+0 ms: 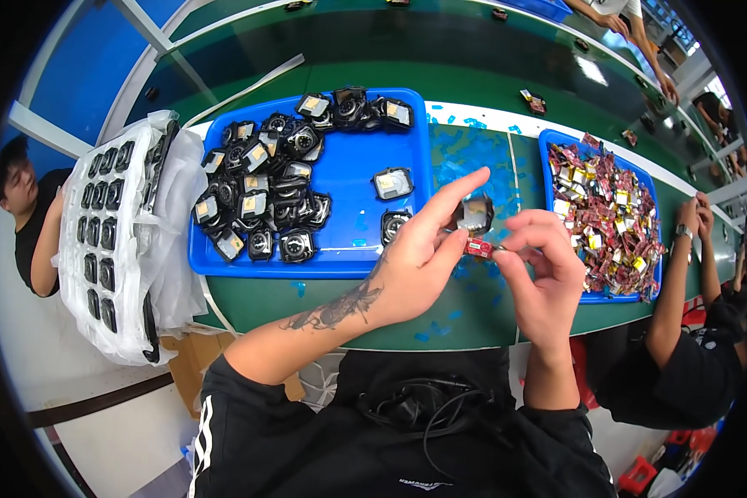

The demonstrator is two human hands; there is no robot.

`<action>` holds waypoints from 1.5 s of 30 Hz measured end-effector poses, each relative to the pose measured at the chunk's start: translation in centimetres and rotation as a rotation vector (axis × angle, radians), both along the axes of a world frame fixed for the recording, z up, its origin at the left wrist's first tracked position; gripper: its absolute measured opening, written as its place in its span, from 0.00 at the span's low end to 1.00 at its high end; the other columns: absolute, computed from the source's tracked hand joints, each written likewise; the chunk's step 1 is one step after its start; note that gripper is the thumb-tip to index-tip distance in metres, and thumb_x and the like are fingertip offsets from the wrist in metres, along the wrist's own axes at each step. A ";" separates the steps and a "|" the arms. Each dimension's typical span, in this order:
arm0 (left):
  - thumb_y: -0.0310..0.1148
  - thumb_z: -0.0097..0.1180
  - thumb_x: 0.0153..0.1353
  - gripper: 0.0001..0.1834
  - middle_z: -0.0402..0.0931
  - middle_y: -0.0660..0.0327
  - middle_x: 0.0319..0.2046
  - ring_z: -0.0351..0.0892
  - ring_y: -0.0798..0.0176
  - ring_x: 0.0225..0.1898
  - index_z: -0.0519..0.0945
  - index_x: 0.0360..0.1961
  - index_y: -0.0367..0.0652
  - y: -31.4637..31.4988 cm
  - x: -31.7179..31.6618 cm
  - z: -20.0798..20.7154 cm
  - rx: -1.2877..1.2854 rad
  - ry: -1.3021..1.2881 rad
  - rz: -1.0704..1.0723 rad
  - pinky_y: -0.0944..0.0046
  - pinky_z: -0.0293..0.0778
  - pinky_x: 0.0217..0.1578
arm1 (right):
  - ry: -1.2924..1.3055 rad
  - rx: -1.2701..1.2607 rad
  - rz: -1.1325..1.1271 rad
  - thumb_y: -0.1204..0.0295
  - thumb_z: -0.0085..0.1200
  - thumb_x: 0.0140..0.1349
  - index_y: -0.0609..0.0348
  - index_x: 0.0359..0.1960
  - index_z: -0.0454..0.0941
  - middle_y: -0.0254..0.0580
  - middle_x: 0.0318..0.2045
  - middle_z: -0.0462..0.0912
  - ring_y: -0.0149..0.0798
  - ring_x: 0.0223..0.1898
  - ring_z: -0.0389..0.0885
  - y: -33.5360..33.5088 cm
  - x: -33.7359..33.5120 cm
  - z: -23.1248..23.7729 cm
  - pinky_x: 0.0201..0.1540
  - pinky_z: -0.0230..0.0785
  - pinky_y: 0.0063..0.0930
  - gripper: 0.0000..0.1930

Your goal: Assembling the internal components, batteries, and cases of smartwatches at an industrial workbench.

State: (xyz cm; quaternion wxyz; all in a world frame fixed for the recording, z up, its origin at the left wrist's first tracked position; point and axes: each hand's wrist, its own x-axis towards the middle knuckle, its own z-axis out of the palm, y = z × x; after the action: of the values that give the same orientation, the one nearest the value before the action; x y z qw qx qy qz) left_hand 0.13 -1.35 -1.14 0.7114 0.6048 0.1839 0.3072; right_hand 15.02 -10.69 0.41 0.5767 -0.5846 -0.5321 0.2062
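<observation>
Over the green table, my left hand (419,270) holds a small black watch case (475,214) between thumb and fingers, its index finger stretched out past the case. My right hand (546,270) pinches the end of a small red circuit board (478,247) just below the case. Whether the board is still joined to the case I cannot tell. Left of my hands, a blue tray (332,266) holds many black watch cases, heaped mostly on its left side. Two cases (393,183) lie apart near its right wall, the lower one partly behind my left hand.
On the right, a second blue tray (658,286) is heaped with red boards and silver-yellow parts. Blue film scraps (456,158) litter the table between the trays. Stacked white trays (129,224) with watch cases stand far left. Other people sit at both sides; a green belt (440,50) runs behind.
</observation>
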 end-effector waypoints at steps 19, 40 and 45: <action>0.25 0.44 0.71 0.19 0.75 0.53 0.54 0.76 0.66 0.53 0.65 0.61 0.31 0.4 0.2 -0.3 -0.191 -0.037 0.024 0.62 0.73 0.55 | 0.006 -0.161 -0.091 0.84 0.60 0.55 0.65 0.34 0.79 0.31 0.28 0.80 0.17 0.22 0.69 -1.1 0.4 0.9 0.24 0.59 0.14 0.06; 0.22 0.43 0.71 0.25 0.67 0.52 0.62 0.70 0.62 0.60 0.60 0.68 0.32 -0.4 0.0 -0.5 -0.097 -0.019 -0.179 0.61 0.71 0.58 | -0.260 -0.103 -0.073 0.84 0.63 0.50 0.61 0.31 0.82 0.36 0.21 0.76 0.27 0.18 0.63 0.6 0.0 1.0 0.22 0.58 0.23 0.07; 0.22 0.43 0.70 0.25 0.67 0.52 0.62 0.71 0.61 0.60 0.60 0.67 0.32 -0.5 0.0 -0.7 -0.049 0.004 -0.158 0.61 0.71 0.58 | -0.236 -0.134 -0.061 0.84 0.62 0.51 0.62 0.31 0.82 0.36 0.23 0.78 0.27 0.18 0.64 0.4 0.0 1.1 0.23 0.59 0.23 0.07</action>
State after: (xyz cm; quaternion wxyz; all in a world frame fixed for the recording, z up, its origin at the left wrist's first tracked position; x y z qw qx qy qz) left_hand 0.17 -1.81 -1.82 0.7475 0.6005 0.1444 0.2446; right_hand 15.06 -10.30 1.55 0.4758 -0.6578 -0.5633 0.1536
